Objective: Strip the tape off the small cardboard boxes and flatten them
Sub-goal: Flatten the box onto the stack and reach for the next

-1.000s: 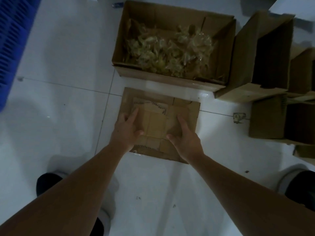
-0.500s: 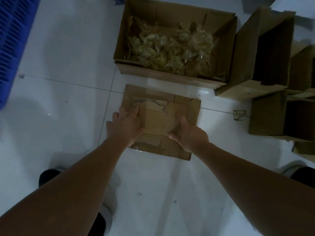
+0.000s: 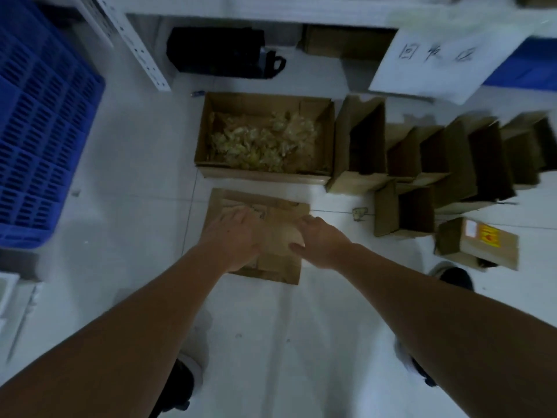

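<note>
Two hands remain on the flattened cardboard, as half a second ago; the view has since pulled back, revealing a blue crate far left. White tiled floor. Left hand and right hand press down, fingers extended. Beyond them sits the tape-scrap box.

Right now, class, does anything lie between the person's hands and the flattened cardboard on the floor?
Nothing visible does. The left hand and right hand both rest directly on the flattened cardboard, with no object between them and it.
</note>
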Tool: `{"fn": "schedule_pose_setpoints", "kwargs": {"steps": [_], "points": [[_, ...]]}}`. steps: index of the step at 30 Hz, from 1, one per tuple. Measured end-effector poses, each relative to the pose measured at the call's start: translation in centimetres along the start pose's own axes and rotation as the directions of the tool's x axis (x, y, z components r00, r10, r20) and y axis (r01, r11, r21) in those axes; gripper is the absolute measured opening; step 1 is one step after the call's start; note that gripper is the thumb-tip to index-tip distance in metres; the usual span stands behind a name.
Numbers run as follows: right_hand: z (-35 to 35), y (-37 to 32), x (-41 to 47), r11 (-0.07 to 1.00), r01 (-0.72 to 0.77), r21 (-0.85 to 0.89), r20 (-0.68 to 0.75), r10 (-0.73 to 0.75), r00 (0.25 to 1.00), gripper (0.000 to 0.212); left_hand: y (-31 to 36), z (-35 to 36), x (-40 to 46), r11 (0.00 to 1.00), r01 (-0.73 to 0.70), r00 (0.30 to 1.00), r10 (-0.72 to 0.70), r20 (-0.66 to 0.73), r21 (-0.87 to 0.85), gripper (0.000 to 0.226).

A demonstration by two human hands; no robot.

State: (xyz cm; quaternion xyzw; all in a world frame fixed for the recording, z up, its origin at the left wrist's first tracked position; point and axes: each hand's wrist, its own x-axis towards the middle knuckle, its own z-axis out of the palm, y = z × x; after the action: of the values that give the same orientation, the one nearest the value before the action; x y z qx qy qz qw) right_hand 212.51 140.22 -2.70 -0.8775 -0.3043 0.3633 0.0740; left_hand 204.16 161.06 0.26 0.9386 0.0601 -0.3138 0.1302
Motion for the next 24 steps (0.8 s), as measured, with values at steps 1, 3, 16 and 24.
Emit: {"fn": "schedule_pose_setpoints", "kwargs": {"steps": [1,3,16,24], "points": [[-0.9,0.8,-1.5,1.000,0.006,-0.020,-0.021,-0.007,1.000,0.066,1.2,-0.7,-0.3,1.000,-0.019,1.000,0.019,-0.016,0.013,0.070],[-2.6,2.6,-4.5,0.999,-0.013,-0.048,-0.065,0.010,0.998,0.070,3.9,-1.7,-0.8,0.999,-0.042,0.999,0.043,-0.032,0.033,0.074],[-9.2,12.5,-7.9,0.991,-0.114,-0.075,-0.185,0.098,0.978,0.072,14.4,-3.9,3.2,0.974,-0.159,0.987,0.163,-0.012,0.159,0.076],[-10.7,12.0,-1.0,0.981,-0.188,-0.050,-0.173,0.177,0.969,0.064,14.9,-3.9,7.6,0.971,-0.155,0.987,0.162,-0.024,0.184,0.078]]}}
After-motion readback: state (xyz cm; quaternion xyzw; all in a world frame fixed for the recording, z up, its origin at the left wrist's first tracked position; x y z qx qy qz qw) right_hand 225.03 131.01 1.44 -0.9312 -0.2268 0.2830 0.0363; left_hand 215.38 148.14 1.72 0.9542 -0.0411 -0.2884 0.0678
